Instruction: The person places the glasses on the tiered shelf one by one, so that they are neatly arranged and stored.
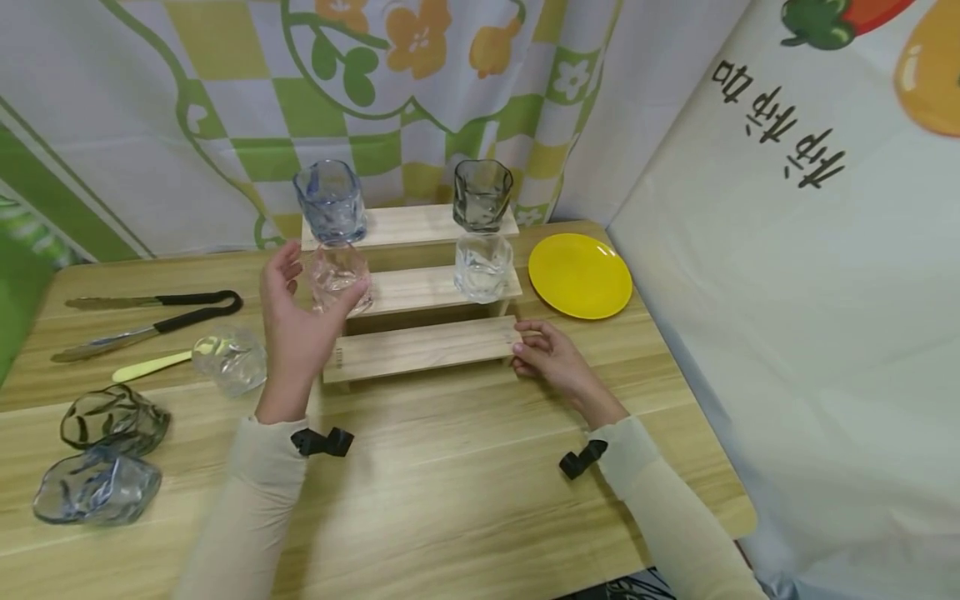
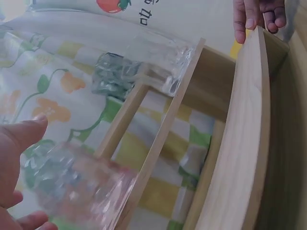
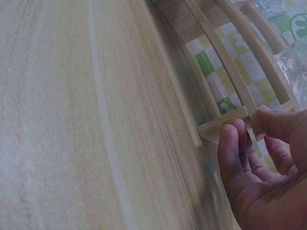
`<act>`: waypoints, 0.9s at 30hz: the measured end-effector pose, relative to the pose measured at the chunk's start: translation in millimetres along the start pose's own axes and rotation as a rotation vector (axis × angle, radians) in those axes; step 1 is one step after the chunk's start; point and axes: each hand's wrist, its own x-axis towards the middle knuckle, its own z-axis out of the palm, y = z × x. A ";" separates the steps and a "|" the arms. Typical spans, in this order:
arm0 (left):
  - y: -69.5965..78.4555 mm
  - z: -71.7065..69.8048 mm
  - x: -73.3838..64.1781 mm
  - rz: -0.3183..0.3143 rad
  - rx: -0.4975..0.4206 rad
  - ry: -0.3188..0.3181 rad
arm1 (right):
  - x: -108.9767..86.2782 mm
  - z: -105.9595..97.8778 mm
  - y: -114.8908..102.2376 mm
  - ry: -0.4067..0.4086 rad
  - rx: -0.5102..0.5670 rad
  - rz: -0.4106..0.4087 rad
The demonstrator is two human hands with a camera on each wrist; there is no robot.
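Observation:
A three-step wooden rack [image 1: 427,346] stands on the table. On its middle step, at the left end, sits a pink-tinted glass [image 1: 337,271]. My left hand [image 1: 300,333] is around that glass with fingers and thumb spread; the left wrist view shows a gap between them and the glass [image 2: 91,187]. My right hand [image 1: 555,362] pinches the right end of the lowest step, thumb on one side and fingertips on the other [image 3: 259,167]. A clear glass [image 1: 482,271] shares the middle step. The top step carries a blue glass [image 1: 332,204] and a grey glass [image 1: 482,200].
Right of the rack lies a yellow plate [image 1: 581,277]. On the left are black-handled tongs [image 1: 195,312], a light-yellow utensil [image 1: 153,365] and a clear glass [image 1: 232,362]. A dark glass [image 1: 116,421] and a blue glass [image 1: 101,492] lie nearer. A patterned curtain [image 1: 247,108] hangs behind.

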 end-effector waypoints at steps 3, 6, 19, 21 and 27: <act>-2.6 -21.4 -9.6 0.041 0.074 -0.005 | 0.9 0.2 -0.5 -0.002 -0.007 -0.001; -9.3 -47.9 -21.9 0.105 0.141 -0.005 | 1.6 0.5 -0.5 0.002 -0.013 0.004; -50.1 -182.3 -100.6 -0.036 0.566 0.225 | 3.2 0.6 1.3 0.006 -0.018 0.002; -56.1 -199.0 -111.8 -0.198 0.604 0.253 | 3.6 0.9 1.5 0.004 -0.016 0.004; -75.0 -226.4 -128.3 -0.581 0.547 0.216 | 4.0 0.9 3.1 -0.002 -0.001 0.008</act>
